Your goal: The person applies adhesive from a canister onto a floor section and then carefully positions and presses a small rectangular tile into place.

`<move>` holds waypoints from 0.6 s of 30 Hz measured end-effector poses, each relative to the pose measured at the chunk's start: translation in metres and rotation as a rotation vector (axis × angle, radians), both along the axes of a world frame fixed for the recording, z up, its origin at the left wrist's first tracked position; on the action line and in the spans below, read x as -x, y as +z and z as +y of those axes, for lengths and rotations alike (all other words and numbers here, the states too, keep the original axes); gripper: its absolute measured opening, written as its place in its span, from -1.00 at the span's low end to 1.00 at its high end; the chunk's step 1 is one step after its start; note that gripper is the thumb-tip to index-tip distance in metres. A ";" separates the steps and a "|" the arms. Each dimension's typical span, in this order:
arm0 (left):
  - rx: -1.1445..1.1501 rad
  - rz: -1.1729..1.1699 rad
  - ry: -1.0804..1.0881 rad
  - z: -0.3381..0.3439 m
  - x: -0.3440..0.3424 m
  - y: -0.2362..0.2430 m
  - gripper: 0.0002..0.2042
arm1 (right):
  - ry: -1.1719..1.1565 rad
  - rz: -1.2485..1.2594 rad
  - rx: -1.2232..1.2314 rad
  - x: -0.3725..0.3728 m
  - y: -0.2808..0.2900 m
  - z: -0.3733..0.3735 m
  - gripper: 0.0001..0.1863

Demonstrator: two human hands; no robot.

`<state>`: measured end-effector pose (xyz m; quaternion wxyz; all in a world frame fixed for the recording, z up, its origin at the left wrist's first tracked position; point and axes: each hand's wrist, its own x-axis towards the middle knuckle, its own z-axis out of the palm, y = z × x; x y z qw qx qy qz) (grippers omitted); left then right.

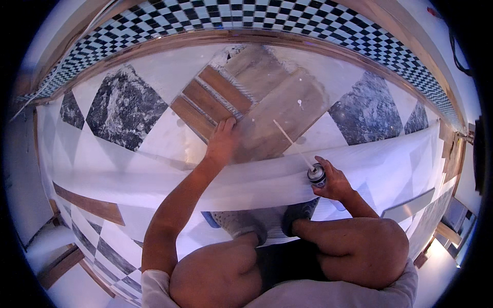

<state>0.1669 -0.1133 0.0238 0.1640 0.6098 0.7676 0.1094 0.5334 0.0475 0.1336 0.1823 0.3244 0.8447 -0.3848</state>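
My left hand (222,137), slightly blurred, rests its bent fingers on the near end of some narrow brown wood strips (200,102), which have grey gaps between them. Beside them lie wider, dusty wood-look planks (277,118) with pale specks. My right hand (331,182) is closed around a spray can (317,176), whose long thin straw nozzle (290,138) slants up-left over the planks.
Black marble-look tiles (123,108) alternate with white ones around the planks. A translucent plastic sheet (267,182) crosses near my feet (300,215). A checkered strip (246,15) curves along the far side. A pale board (408,203) lies at right.
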 end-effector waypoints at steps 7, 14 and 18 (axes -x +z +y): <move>-0.002 0.111 0.140 0.020 -0.016 -0.007 -0.47 | -0.151 0.014 0.043 -0.004 -0.001 -0.002 0.10; -0.039 0.179 0.063 0.054 0.011 -0.008 -0.49 | -0.155 0.081 -0.025 -0.017 -0.009 -0.005 0.10; -0.062 0.195 0.144 0.119 0.042 0.003 -0.26 | -0.170 0.053 -0.006 -0.011 -0.006 -0.001 0.11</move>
